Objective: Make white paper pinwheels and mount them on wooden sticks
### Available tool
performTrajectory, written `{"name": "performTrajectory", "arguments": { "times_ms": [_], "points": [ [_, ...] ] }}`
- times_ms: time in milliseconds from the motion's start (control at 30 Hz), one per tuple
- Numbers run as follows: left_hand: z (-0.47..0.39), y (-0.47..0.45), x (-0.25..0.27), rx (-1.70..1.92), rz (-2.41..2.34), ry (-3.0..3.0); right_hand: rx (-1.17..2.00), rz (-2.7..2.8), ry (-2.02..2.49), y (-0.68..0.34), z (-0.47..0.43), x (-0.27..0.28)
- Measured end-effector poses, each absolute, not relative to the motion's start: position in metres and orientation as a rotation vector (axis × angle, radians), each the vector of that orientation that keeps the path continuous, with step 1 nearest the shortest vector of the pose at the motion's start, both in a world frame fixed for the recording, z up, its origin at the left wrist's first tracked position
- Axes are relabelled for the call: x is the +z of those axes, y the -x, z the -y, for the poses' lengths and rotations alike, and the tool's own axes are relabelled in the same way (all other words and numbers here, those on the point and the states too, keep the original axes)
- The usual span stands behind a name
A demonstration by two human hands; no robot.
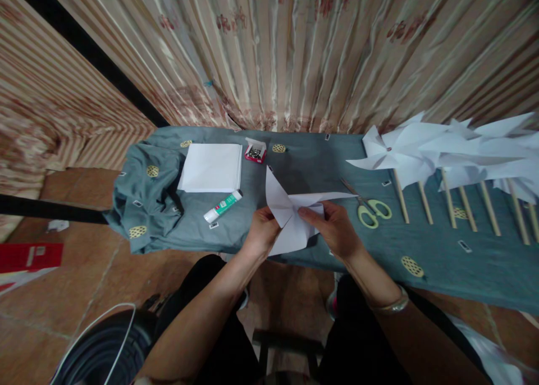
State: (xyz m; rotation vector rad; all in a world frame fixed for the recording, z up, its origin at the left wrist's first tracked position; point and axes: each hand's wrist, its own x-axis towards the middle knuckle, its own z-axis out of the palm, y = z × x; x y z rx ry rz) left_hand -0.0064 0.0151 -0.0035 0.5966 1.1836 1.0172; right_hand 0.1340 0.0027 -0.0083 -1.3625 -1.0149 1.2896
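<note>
A white paper pinwheel [297,232] with its points folded in to the middle is held between both hands above the near edge of the cloth. My left hand [264,228] pinches its left side, the fingers partly hidden behind the paper. The thumb of my right hand [332,223] presses close to the centre, while its other fingers grip the right side from behind. Just right of that hand lie scissors [372,212] with pale green handles. Left of the pinwheel are a green and white glue stick [223,205] and a small open red box [255,150] of shiny metal pieces.
A stack of white paper squares [213,168] lies at the back left of the blue-grey cloth [311,163]. Several finished pinwheels [421,149] on wooden sticks lie overlapping at the right. A curtain [295,54] hangs behind. A black bucket-like container [109,351] stands on the floor at left.
</note>
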Motion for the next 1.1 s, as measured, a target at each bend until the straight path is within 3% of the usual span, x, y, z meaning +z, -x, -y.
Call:
{"name": "performTrajectory", "arguments": {
  "times_ms": [300, 600, 1100],
  "points": [
    [-0.01, 0.004, -0.013, 1.075, -1.053, -0.56, 1.292, 1.004, 1.349, -0.136, -0.003, -0.005],
    [-0.006, 0.008, -0.007, 0.809, -1.046, -0.644, 1.35, 0.882, 1.354, -0.144, -0.005, -0.007],
    [-0.002, 0.013, -0.019, 0.776, -1.038, -0.888, 1.461, 0.922, 1.395, -0.154, -0.007, -0.017]
  ]
}}
